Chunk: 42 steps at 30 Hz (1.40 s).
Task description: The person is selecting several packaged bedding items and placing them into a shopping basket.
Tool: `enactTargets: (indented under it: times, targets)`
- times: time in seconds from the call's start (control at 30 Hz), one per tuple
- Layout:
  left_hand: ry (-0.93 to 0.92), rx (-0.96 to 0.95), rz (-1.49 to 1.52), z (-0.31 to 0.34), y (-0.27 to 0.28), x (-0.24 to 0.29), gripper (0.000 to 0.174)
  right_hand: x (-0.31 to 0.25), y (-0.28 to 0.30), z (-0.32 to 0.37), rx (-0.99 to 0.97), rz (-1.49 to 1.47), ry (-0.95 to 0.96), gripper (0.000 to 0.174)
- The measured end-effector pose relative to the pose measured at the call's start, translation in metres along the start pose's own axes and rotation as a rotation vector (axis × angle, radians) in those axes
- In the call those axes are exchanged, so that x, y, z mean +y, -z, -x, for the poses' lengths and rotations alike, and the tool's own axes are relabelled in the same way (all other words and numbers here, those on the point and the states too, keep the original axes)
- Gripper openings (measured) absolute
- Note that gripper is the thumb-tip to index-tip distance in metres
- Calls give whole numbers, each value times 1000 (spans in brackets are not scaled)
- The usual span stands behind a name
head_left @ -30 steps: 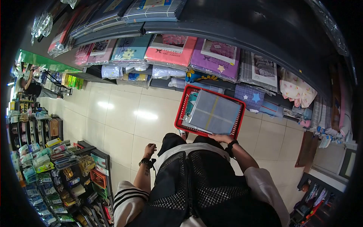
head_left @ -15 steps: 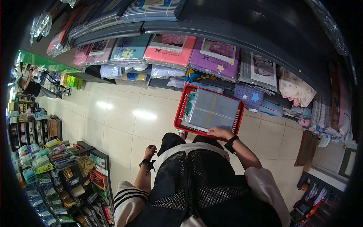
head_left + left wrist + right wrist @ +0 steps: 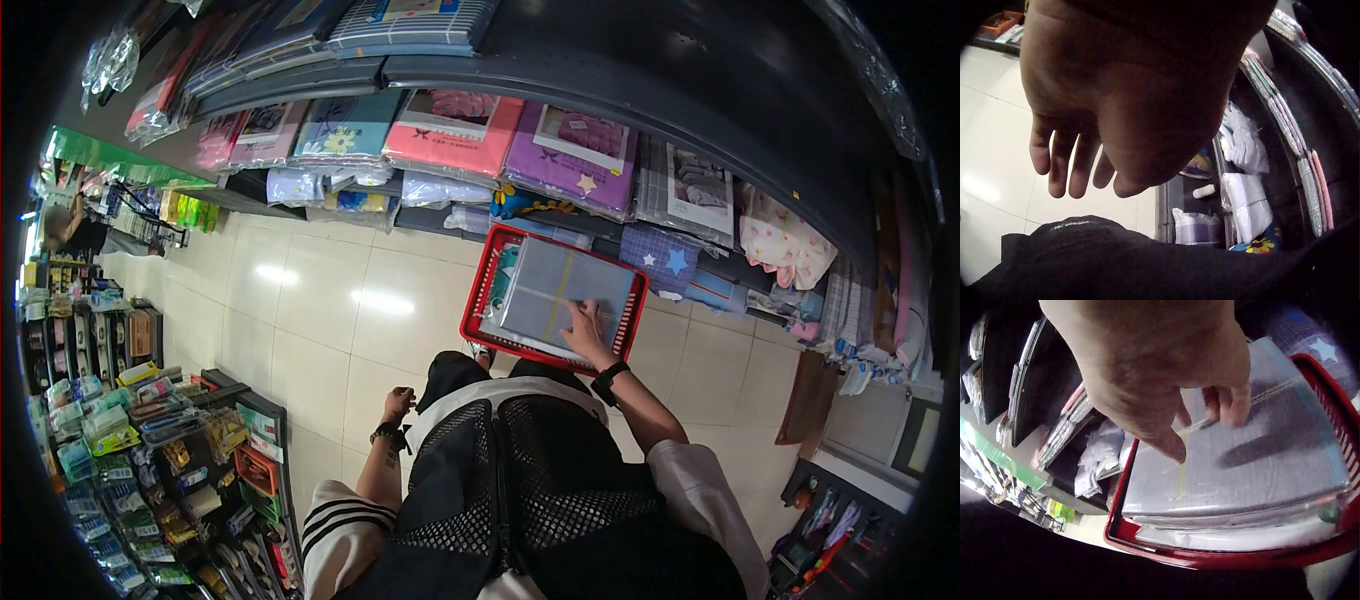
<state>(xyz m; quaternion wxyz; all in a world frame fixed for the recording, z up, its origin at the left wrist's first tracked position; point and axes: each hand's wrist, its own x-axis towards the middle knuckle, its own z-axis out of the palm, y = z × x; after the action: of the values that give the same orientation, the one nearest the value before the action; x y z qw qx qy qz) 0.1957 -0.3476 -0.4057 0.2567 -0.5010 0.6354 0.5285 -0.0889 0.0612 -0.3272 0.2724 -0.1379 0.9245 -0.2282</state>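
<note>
A red shopping basket (image 3: 472, 318) stands in front of my legs, below the shelf. On top inside it lies a flat, grey plastic-wrapped fabric package (image 3: 540, 285) with a yellow stripe and a pale stripe crossing. Under it show more wrapped packs and a green patterned one. My right hand (image 3: 588, 332) is over the grey package's near right part, its fingers loosely bent and pointing down at the wrap. In the right wrist view its shadow falls on the package. My left hand (image 3: 1125, 94) hangs beside my leg, fingers relaxed, with nothing in it.
Along the shelf lie wrapped bedding packs, among them a coral one (image 3: 455, 140) and a purple one (image 3: 570, 165). A rack of small packaged goods (image 3: 150, 480) is at the left. Pale floor tiles (image 3: 310, 320) lie between. A person (image 3: 90, 235) is at the far left.
My right hand has moved from the basket's near rim up over the grey package. The basket and my left hand have stayed about where they were.
</note>
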Motion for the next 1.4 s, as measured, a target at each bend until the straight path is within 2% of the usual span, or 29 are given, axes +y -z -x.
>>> enactTargets:
  times: [0.03,0.07,0.13,0.23,0.43,0.53,0.8,0.97,1.13,1.2,1.27,1.33,1.4]
  targets:
    - [-1,-1,-2,-2,0,-1,35,-12,13,7,168,187,-10,80]
    - [0,-18,2,-4,0,-1,35,-10,14,6,169,187,-12,80]
    - [1,-36,2,-5,-1,1,35,-4,13,6,66,289,-78,99]
    - [-19,4,7,-1,-5,12,34,0,11,5,23,323,-105,103]
    - [-49,-7,29,-12,-6,19,34,1,11,-2,-10,374,-133,106]
    - [-38,-54,-13,-13,-6,21,42,-1,14,0,-29,369,-138,106]
    - [-22,-59,6,-5,-3,24,39,7,5,-3,-29,367,-138,107]
    - [-57,-37,31,-17,-4,8,35,7,3,-2,-8,363,-123,110]
    - [-85,-17,56,-21,0,8,33,8,2,1,25,383,-92,104]
    - [-127,-81,136,-34,6,10,33,2,9,3,-6,333,-111,106]
    - [-240,22,127,-26,6,50,26,0,12,3,-5,344,-111,107]
    - [-396,95,12,-25,14,92,26,-3,13,5,-5,326,-130,106]
    - [-654,106,-5,-46,23,130,26,-6,13,6,7,308,-136,108]
